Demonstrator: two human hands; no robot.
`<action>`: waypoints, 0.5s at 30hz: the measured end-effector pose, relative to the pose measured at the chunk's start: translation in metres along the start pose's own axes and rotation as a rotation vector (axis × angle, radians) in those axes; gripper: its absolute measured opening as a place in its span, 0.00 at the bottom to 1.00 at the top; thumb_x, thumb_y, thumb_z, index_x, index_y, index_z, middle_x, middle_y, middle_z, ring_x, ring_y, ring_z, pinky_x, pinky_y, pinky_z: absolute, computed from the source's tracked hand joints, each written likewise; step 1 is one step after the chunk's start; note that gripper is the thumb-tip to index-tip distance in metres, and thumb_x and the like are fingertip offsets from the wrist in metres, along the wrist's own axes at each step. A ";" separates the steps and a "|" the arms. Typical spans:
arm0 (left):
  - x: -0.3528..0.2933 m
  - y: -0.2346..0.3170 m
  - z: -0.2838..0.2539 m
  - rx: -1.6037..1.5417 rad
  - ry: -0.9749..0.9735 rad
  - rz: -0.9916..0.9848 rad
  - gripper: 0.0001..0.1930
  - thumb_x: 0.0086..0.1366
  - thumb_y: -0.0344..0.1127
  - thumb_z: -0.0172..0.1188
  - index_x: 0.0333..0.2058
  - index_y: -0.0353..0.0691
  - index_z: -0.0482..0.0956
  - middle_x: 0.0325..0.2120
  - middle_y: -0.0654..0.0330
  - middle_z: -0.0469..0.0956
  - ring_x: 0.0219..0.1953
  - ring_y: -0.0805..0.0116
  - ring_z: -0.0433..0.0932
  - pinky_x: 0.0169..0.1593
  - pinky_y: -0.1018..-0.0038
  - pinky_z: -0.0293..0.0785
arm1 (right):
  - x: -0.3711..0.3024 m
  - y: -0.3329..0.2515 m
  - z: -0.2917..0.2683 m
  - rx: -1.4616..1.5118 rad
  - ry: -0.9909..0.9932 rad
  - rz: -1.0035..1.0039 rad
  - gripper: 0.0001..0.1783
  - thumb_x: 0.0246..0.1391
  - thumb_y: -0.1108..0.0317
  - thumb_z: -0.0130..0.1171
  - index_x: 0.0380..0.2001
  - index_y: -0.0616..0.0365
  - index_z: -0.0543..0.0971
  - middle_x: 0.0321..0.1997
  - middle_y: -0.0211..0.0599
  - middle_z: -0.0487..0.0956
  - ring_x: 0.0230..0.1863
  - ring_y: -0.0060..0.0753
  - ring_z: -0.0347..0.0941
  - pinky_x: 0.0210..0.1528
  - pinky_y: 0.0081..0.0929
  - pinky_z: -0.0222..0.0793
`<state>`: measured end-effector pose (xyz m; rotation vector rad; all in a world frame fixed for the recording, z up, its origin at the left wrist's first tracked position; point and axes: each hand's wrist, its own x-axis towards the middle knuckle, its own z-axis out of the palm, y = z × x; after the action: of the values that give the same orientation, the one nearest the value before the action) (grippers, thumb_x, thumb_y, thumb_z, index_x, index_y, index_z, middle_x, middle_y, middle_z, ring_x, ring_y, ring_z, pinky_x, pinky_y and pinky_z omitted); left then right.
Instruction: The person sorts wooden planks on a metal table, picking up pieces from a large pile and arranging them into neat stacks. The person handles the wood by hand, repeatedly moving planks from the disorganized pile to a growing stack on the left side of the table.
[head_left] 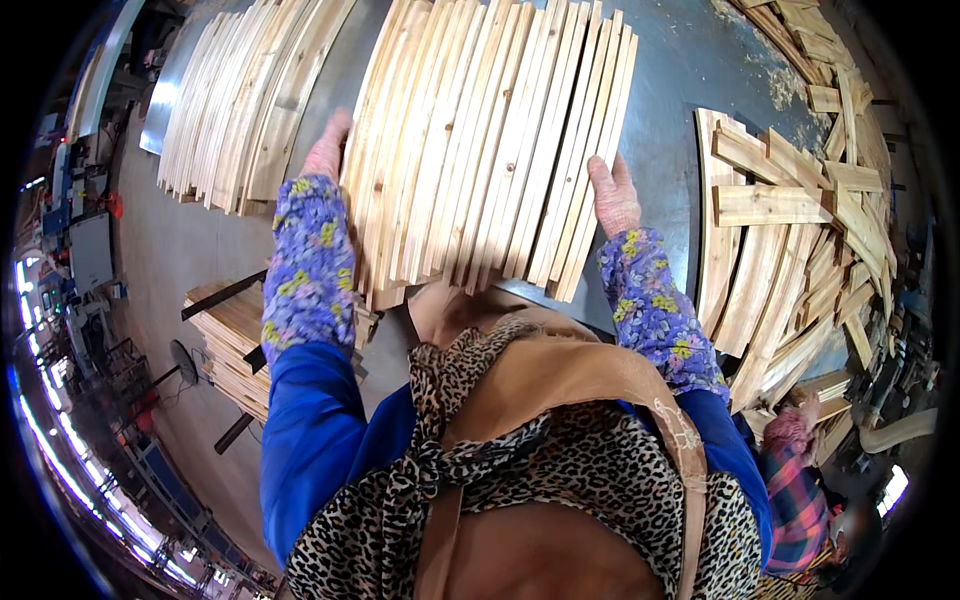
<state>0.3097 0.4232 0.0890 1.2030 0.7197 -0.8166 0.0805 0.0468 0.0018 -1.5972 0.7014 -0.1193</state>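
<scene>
A wide row of pale wooden strips, standing side by side, lies on the metal tabletop in front of me, its near ends hanging toward my body. My left hand presses against the row's left side, its fingers partly hidden beyond the edge. On the opposite side, my right hand holds the outermost strips, with the thumb against the top edge and the fingers along the side. Between them, both hands clasp the row. Some ends stick out unevenly, and dark gaps show between strips at the right.
Another row of strips lies at the left. Loose boards pile up at the right, with sawdust near them. Stacked boards sit on dark bars at lower left. A person in a plaid top is at lower right.
</scene>
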 end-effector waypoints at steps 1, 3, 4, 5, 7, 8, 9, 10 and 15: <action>0.018 0.000 -0.020 0.421 0.055 0.133 0.45 0.68 0.63 0.67 0.70 0.29 0.73 0.67 0.38 0.77 0.69 0.46 0.76 0.73 0.56 0.69 | 0.012 0.014 0.001 0.120 0.004 -0.021 0.46 0.71 0.40 0.64 0.75 0.68 0.69 0.72 0.56 0.78 0.73 0.49 0.74 0.75 0.41 0.66; 0.035 0.006 -0.030 0.961 0.099 0.246 0.50 0.67 0.60 0.70 0.74 0.26 0.67 0.69 0.35 0.74 0.74 0.47 0.71 0.77 0.59 0.63 | 0.028 0.015 -0.002 0.159 0.070 0.049 0.48 0.71 0.39 0.64 0.77 0.67 0.67 0.73 0.55 0.77 0.74 0.47 0.72 0.76 0.39 0.66; 0.022 0.012 -0.021 1.068 0.048 0.266 0.50 0.69 0.59 0.69 0.76 0.25 0.63 0.71 0.35 0.71 0.75 0.47 0.69 0.78 0.59 0.62 | 0.041 0.013 -0.004 0.185 0.097 0.071 0.48 0.71 0.38 0.64 0.77 0.67 0.67 0.74 0.55 0.76 0.74 0.46 0.72 0.76 0.39 0.65; 0.031 0.001 -0.016 0.889 0.005 0.348 0.50 0.70 0.58 0.68 0.76 0.25 0.61 0.72 0.36 0.70 0.75 0.49 0.68 0.78 0.59 0.61 | 0.054 0.017 -0.012 0.137 0.124 0.070 0.50 0.70 0.34 0.62 0.77 0.67 0.68 0.73 0.52 0.77 0.74 0.45 0.72 0.76 0.37 0.65; 0.055 -0.039 -0.013 0.517 -0.048 0.500 0.49 0.73 0.57 0.65 0.78 0.25 0.58 0.74 0.37 0.67 0.76 0.52 0.67 0.79 0.59 0.60 | 0.075 -0.013 -0.012 0.199 0.076 0.114 0.51 0.68 0.32 0.64 0.74 0.69 0.71 0.69 0.52 0.80 0.68 0.44 0.77 0.71 0.35 0.73; 0.047 -0.051 0.006 0.427 -0.122 0.489 0.48 0.74 0.56 0.64 0.78 0.25 0.57 0.74 0.38 0.68 0.76 0.53 0.67 0.78 0.59 0.61 | 0.075 -0.020 -0.019 0.220 0.073 0.154 0.52 0.66 0.31 0.65 0.72 0.71 0.72 0.67 0.51 0.82 0.65 0.44 0.80 0.69 0.35 0.76; 0.025 -0.063 0.025 0.335 -0.183 0.466 0.47 0.75 0.55 0.63 0.78 0.25 0.57 0.74 0.39 0.68 0.76 0.54 0.67 0.78 0.59 0.61 | 0.078 -0.013 -0.025 0.405 0.115 0.192 0.44 0.71 0.35 0.59 0.70 0.65 0.75 0.66 0.49 0.82 0.64 0.44 0.81 0.68 0.35 0.77; 0.020 -0.077 0.031 0.325 -0.218 0.499 0.46 0.76 0.54 0.63 0.78 0.25 0.58 0.73 0.40 0.69 0.75 0.55 0.68 0.78 0.60 0.61 | 0.085 -0.009 -0.026 0.590 0.148 0.226 0.37 0.76 0.39 0.53 0.69 0.60 0.77 0.66 0.47 0.82 0.63 0.44 0.82 0.68 0.36 0.78; 0.037 -0.093 0.060 0.432 -0.215 0.582 0.32 0.80 0.50 0.58 0.70 0.29 0.71 0.68 0.46 0.74 0.71 0.60 0.72 0.70 0.62 0.73 | 0.114 -0.003 -0.074 0.401 0.149 0.119 0.39 0.78 0.38 0.41 0.72 0.59 0.73 0.65 0.46 0.82 0.65 0.43 0.80 0.69 0.40 0.78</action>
<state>0.2533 0.3443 0.0244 1.5763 -0.0068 -0.6054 0.1389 -0.0741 -0.0192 -1.1688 0.8285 -0.2760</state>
